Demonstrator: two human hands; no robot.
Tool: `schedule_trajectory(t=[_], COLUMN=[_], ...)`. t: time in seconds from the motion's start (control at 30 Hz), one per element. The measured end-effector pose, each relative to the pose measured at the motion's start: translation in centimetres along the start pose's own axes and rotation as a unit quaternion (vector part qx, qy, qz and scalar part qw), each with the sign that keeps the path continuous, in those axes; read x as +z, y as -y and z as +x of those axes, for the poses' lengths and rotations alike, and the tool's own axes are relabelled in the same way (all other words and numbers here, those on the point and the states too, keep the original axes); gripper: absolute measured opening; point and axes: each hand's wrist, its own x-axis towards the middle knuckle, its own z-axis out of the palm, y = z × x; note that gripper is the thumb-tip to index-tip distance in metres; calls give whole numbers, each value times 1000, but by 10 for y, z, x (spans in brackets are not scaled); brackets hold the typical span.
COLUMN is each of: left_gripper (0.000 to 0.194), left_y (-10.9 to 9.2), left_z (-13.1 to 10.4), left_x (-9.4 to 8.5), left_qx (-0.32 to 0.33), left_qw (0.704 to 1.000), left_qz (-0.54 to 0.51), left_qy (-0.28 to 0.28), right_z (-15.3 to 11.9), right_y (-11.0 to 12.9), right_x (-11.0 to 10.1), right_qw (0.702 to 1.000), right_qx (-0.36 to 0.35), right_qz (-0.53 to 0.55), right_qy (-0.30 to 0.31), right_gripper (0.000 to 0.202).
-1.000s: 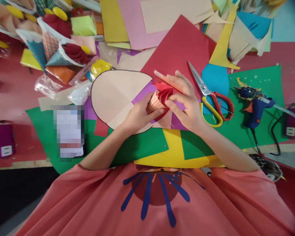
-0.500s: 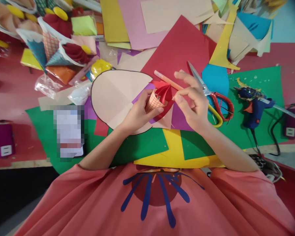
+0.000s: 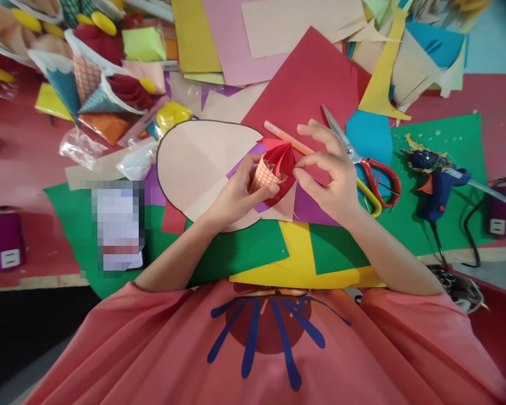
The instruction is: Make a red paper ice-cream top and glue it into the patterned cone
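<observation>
My left hand is wrapped round a small paper cone with an orange-and-white check. Folded red paper rises out of the cone's mouth. At the right edge of those folds, the thumb and index finger of my right hand pinch the red paper, the other fingers raised. Beneath the left hand lies a large cream paper disc with a dark outline. An orange pen and open scissors with red and yellow handles lie beyond and beside my right hand.
A blue glue gun with a cord rests on green paper at right. A phone, blurred out, lies at left. Finished-looking checked cones and clay packets fill the far left. Coloured sheets and scraps, including a red sheet, cover the back.
My right thumb and index finger have come slightly left and closed against the edge of the red paper. The red folds have shifted a little; my left hand stays nearly still.
</observation>
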Motion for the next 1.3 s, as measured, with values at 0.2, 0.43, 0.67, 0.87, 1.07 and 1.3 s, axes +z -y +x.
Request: schedule_trajectory(t=[0.2,0.43,0.67,0.87,1.07,1.3], left_gripper=[56,51,46,49,48,48], left_y=[-7,-15,-16,-15,-14,-16], left_z=[0,1,2,1,2,2], left_x=[1,1,1,1,2,1], left_qx=[-28,-56,-65,-73,-71,-69], left_qw=[999,997,996,997,997,997], left_qz=[-33,-57,-59,-29,-1,-15], left_qy=[0,22,33,18,2,1], right_z=[1,2,2,-1,-2,-1], right_y=[-1,4,6,7,6,8], right_x=[-2,-1,-1,3,5,2], right_qw=[999,995,993,997,997,995], right_qx=[-19,49,56,29,20,41], right_qz=[29,76,84,65,53,70], right_qy=[16,44,57,43,52,57], right_gripper=[10,10,11,12,15,15])
